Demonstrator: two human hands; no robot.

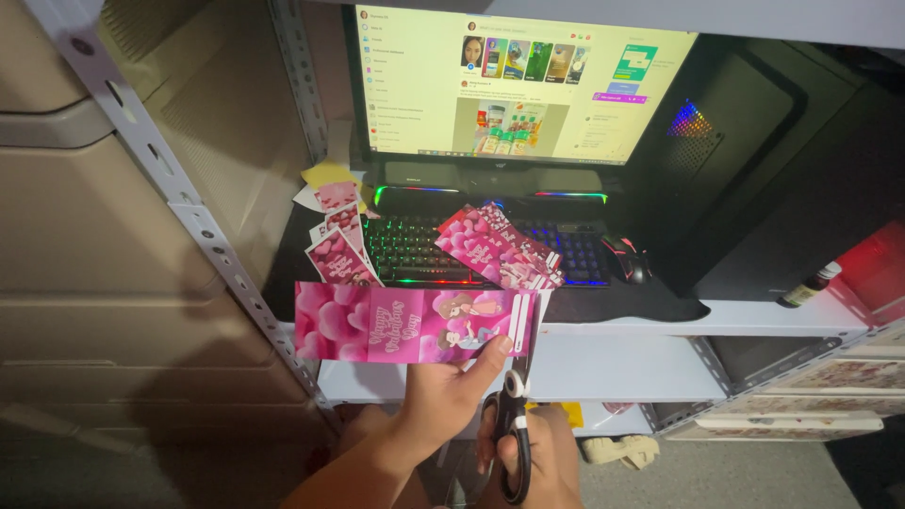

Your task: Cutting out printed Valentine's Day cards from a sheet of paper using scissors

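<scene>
Pink printed paper strip (415,323) is held flat above the lap, pinched by the left hand (443,396); the right hand (528,457) grips black-handled scissors (514,424) trimming its right edge, which needs a steady straight line.

A dim room, lit mostly by a glowing monitor (514,85) on a white metal shelf (660,363). Beige plastic drawers (85,236) stand at left; a black computer case (782,170) sits at right.
</scene>
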